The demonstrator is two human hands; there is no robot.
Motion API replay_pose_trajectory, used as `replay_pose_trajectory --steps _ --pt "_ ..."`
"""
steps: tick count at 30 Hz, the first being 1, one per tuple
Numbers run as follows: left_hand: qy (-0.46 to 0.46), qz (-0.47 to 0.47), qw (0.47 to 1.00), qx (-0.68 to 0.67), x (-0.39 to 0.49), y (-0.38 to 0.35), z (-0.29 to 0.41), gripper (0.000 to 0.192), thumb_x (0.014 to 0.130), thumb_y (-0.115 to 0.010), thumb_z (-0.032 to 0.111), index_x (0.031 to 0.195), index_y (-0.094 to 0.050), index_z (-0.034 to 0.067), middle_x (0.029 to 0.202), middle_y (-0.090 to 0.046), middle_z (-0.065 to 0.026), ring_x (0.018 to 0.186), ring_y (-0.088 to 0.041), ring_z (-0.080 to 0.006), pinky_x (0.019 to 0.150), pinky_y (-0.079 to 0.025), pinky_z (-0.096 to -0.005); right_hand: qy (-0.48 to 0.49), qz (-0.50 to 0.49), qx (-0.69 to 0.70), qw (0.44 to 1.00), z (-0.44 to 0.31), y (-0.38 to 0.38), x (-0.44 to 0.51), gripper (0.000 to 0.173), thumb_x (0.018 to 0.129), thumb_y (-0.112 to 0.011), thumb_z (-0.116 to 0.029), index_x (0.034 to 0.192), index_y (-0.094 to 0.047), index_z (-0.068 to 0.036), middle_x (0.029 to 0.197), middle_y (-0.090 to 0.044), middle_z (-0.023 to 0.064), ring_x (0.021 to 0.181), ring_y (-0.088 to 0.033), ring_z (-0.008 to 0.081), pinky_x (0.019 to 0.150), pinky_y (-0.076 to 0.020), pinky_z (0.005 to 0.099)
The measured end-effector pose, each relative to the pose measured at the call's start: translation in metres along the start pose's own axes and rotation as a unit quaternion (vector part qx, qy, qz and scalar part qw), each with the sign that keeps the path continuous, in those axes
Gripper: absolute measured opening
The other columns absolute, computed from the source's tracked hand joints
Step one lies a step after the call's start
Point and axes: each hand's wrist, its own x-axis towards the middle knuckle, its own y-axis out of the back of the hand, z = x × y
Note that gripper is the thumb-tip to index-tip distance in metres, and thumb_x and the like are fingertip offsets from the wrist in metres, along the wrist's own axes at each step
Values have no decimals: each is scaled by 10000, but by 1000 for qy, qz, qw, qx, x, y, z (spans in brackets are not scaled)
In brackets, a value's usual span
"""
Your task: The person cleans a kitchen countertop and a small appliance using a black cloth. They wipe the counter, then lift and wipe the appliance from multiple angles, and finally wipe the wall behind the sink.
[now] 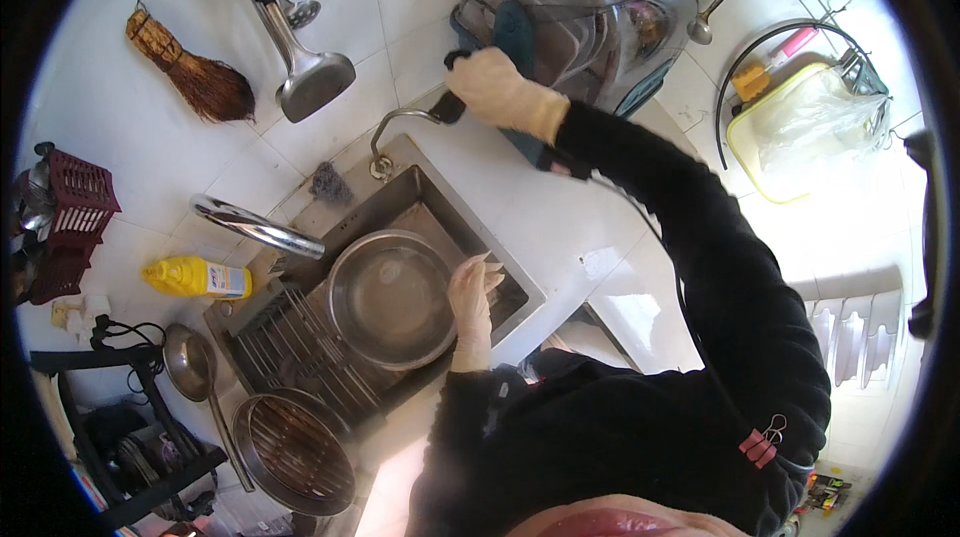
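My left hand [471, 308], in a pale glove, is over the right side of the sink [517, 295] with its fingers slightly apart. It holds nothing visible and is close beside the rim of a round metal basin [391, 300], which stands in the sink. My right hand [499, 86], also pale-gloved, is raised behind the sink, its fingers curled around a black object [456, 59]. Below this hand a thin curved metal spout [397, 116] ends in a black tip. Beside it is a dish container [577, 19] with a transparent cover and teal parts; plates show inside.
A chrome faucet [259, 225] reaches over the sink. At its left are a roll-up drying rack [300, 342], a yellow bottle [199, 278], a ladle [191, 364] and a pan [292, 454]. A brush [191, 71] and a metal spatula [319, 83] hang on the tiled wall.
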Motion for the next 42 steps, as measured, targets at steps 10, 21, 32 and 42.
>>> replay_pose_trajectory --steps 10,21,32,42 --pt "-57 -83 988 114 85 -62 45 397 1029 -623 212 1367 -554 15 1277 -631 -112 1101 -644 -217 935 -568 -374 -390 197 676 593 -1 -11 -262 500 830 -704 -6 1324 -631 3 1281 -681 118 1133 -647 192 963 -526 317" --pt "-167 -97 975 110 310 -161 103 535 1093 -434 393 1533 -397 91 1528 -457 -163 1382 -458 -319 1168 -361 -478 -552 183 666 467 212 -198 -374 206 811 -707 -231 862 -768 -41 805 -732 59 715 -659 165 661 -516 293" --pt "-360 50 876 318 234 -197 151 430 1082 -504 245 1430 -481 -7 1424 -560 -162 1283 -553 -297 1082 -467 -429 -365 -5 585 724 309 -249 -350 178 878 -597 -179 946 -729 -83 948 -753 74 900 -691 234 850 -528 355" --pt "-697 -178 381 581 137 -480 319 313 980 -649 175 1285 -678 109 1299 -675 -111 1278 -592 -274 1108 -432 -384 -521 140 698 471 288 -216 -347 435 607 -737 -177 982 -682 36 836 -666 130 663 -629 271 605 -522 364"
